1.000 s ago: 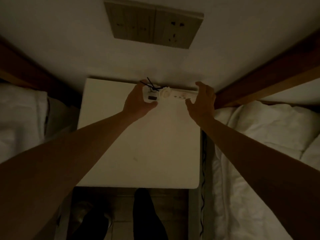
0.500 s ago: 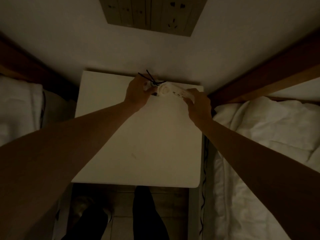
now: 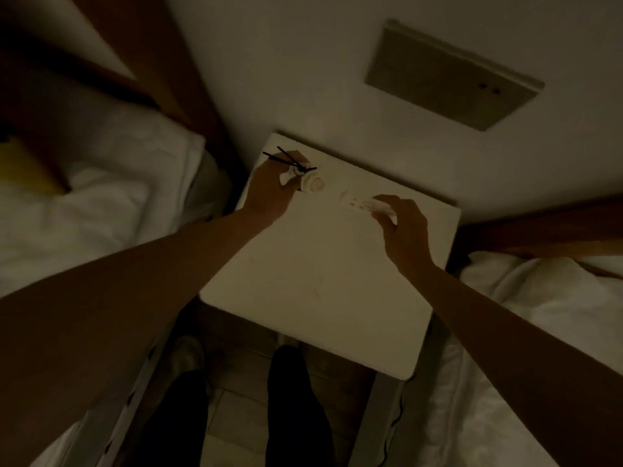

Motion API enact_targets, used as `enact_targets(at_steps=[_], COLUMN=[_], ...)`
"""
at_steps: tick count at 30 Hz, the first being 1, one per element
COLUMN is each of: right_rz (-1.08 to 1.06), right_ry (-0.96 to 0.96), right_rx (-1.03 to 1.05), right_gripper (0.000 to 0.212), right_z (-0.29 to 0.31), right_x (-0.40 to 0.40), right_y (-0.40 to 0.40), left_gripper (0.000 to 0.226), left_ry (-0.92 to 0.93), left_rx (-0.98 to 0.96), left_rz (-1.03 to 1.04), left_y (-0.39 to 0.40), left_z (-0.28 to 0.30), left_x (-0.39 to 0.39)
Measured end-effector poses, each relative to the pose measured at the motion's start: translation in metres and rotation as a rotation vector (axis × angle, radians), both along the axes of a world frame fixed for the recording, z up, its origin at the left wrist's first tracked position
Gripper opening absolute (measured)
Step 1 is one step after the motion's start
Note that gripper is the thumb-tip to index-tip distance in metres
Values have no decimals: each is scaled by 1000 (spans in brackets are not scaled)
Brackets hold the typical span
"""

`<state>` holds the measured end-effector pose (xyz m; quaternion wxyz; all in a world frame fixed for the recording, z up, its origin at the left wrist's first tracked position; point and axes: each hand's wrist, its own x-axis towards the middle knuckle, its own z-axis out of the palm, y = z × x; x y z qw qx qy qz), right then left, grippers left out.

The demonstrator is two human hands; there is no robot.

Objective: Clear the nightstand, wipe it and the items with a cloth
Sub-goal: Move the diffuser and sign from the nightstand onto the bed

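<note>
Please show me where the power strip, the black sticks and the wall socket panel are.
power strip (image 3: 362, 203), head view: on its white top face, left of the right hand's fingers.
black sticks (image 3: 282, 157), head view: where the two sticks cross.
wall socket panel (image 3: 448, 82), head view: middle of its front plate.

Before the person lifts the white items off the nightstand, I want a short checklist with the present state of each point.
1. Left hand holds the small white item with black sticks: ok.
2. Right hand has its fingers curled on the long white strip: ok.
3. Round white piece is held by a hand: cannot tell.
4. Whether a cord joins the white pieces: cannot tell, too dark.
5. Nightstand top near the person is bare: ok.
6. Cloth for wiping in view: not ok.
</note>
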<state>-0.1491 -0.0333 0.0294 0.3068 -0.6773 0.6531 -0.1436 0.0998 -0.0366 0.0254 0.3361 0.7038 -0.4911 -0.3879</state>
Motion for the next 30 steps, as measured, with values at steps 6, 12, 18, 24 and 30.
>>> enact_targets(at_steps=[6,12,18,24,30], right_rz=[209,472,733,910,1097], right_ry=[-83,-163,-199,-218,-191], right_rx=[9,26,68,108,133], right_gripper=[29,30,27,26,27], right_z=[20,36,49,58,56], right_x=[104,209,316,416,493], right_y=[16,44,85,140,195], left_gripper=[20,27,31,31,29], left_ry=[-32,84,-71,-133,-134], left_rx=[39,8,-53,-45,-36], left_rz=[226,511,620,801,1013], left_y=[67,150,249,346,435], left_z=[22,45,64,75,73], left_x=[107,202,277,338,376])
